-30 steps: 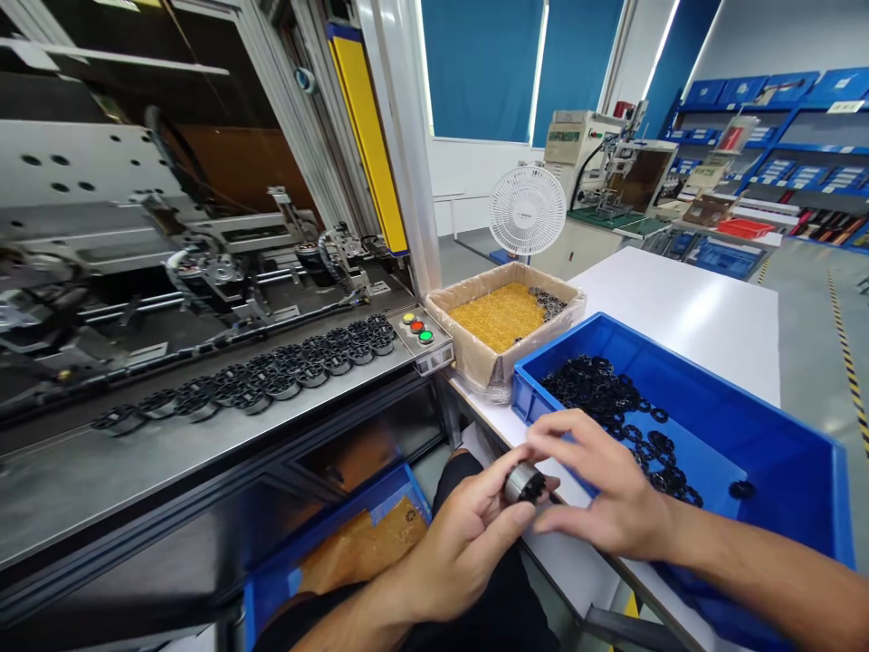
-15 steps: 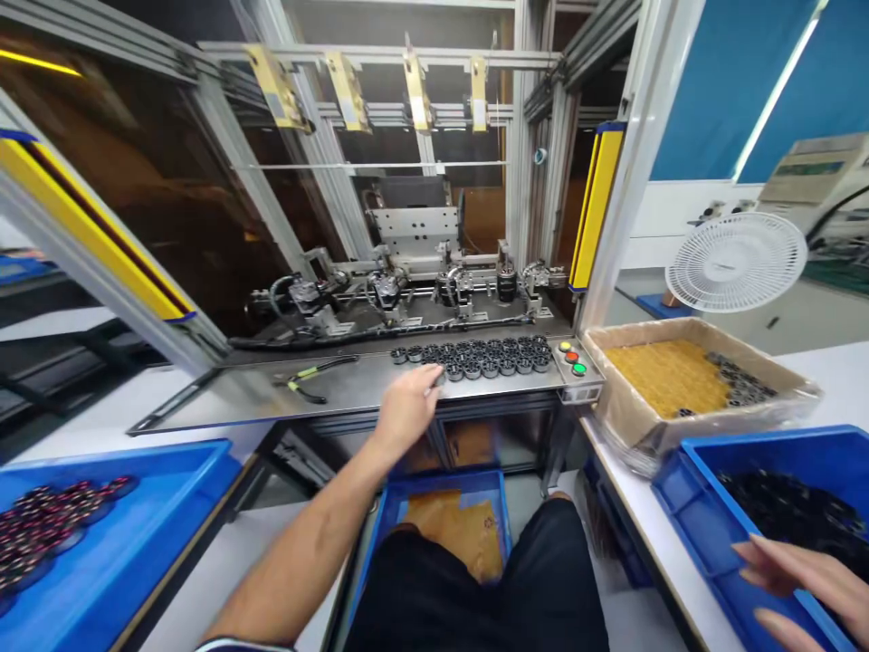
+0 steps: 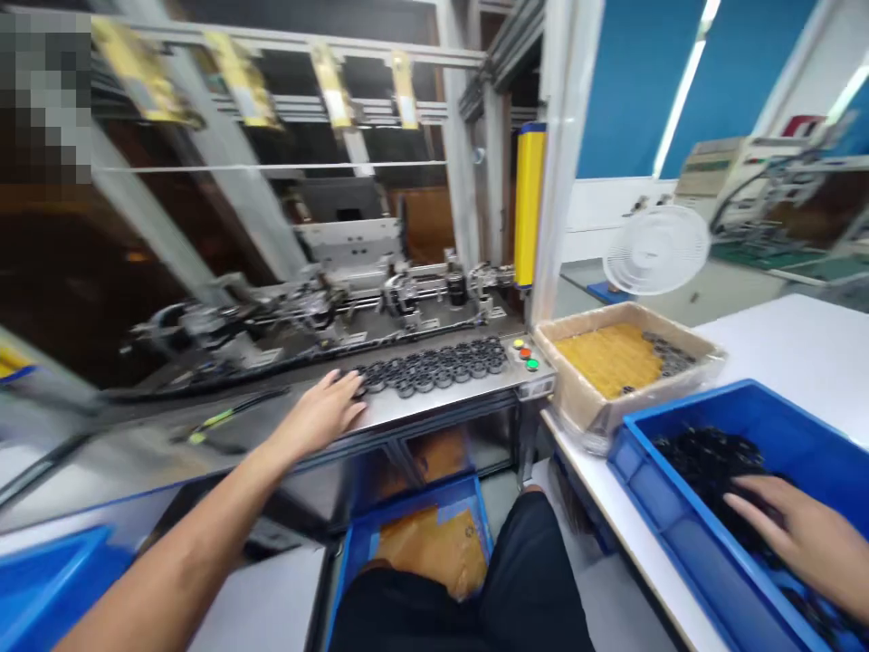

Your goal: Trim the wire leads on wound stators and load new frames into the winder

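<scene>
My left hand [image 3: 330,407] rests at the left end of the rows of black ring-shaped parts [image 3: 434,369] on the metal ledge. Its fingers are spread, with the fingertips touching the nearest rings. Off to the right, my right hand [image 3: 797,525] reaches over the rim of a blue bin [image 3: 692,534] onto a loose pile of black parts [image 3: 706,453]. Thumb and forefinger there are apart; the other fingers are partly hidden, and motion blurs the view.
Behind the ledge stand machine fixtures [image 3: 400,299]. Buttons [image 3: 526,354] sit at the ledge's right end, beside a plastic-lined carton [image 3: 577,407]. Green-handled pliers [image 3: 217,419] lie to the left. Below is another blue bin [image 3: 485,516] with brown sheets; a white fan [image 3: 655,249] stands behind.
The view has turned to the right. My left hand has opened out against the end of the ring rows. My right hand has moved from the bin's edge into the pile of black parts.
</scene>
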`<state>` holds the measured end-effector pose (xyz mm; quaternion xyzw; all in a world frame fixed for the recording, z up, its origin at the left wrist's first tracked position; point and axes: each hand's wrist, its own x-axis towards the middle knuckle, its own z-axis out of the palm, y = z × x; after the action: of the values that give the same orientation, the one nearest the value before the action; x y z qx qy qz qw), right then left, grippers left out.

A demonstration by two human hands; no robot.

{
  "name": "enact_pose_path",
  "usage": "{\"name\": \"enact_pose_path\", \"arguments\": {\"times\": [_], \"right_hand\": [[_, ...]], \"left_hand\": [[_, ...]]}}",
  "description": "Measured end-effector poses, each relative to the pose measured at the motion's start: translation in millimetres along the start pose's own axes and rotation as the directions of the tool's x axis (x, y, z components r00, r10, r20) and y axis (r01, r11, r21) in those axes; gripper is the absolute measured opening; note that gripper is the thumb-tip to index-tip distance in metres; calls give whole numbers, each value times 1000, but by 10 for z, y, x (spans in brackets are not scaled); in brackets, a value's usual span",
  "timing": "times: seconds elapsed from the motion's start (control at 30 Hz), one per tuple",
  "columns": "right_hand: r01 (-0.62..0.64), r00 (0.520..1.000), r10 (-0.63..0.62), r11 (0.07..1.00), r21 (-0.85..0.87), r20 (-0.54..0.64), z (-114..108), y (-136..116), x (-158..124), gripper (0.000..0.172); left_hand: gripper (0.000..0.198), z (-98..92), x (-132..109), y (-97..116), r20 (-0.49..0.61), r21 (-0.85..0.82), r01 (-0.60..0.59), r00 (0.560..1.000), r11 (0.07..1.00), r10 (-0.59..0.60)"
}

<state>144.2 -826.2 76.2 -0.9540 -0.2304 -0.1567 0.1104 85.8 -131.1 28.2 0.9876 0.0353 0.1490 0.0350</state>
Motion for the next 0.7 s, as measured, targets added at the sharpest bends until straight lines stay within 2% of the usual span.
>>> {"name": "enact_pose_path", "arguments": {"times": [0.07,0.13,0.2,0.23,0.27,0.33,0.4,0.5,0.57,0.63,0.67,0.7], "right_hand": [[-87,962,103,993,-75,253,-15,-215,-66,43],[-136,867,141,990,-47,477,19,-447,-67,53],[-155,814,128,988,0,567,69,-611,-32,53],[-165,796,138,986,-8,589,89,-659,-18,51],[-173,782,155,984,-28,603,101,-686,-10,49],[-182,752,200,979,-94,628,94,-698,-7,45],[-177,721,230,973,-148,653,40,-689,3,40],[-186,685,278,961,-207,673,-101,-713,56,36],[-222,650,316,949,-225,691,-167,-741,86,39],[-245,631,331,943,-224,701,-143,-724,74,39],[-241,636,328,944,-224,699,-89,-688,46,39],[-225,661,309,951,-212,683,-9,-634,2,37]], "left_hand": [[61,-114,259,208,-112,25,-58,992,998,61],[63,-319,654,675,-237,29,-215,947,976,216],[58,-574,1066,1379,-333,43,-398,859,916,389],[54,-689,1251,1783,-340,66,-472,818,879,465],[48,-776,1420,2195,-318,88,-539,782,838,537],[41,-829,1734,2977,-183,66,-657,732,751,657],[33,-710,2049,3624,-74,23,-707,704,707,706],[24,-338,2539,4297,88,-37,-675,732,737,675],[28,-76,2837,4597,178,-72,-638,748,766,640],[35,147,3081,4826,239,-112,-612,748,783,619],[37,243,3179,4921,257,-131,-601,747,788,613],[40,328,3261,5005,267,-146,-591,749,794,607]]}}
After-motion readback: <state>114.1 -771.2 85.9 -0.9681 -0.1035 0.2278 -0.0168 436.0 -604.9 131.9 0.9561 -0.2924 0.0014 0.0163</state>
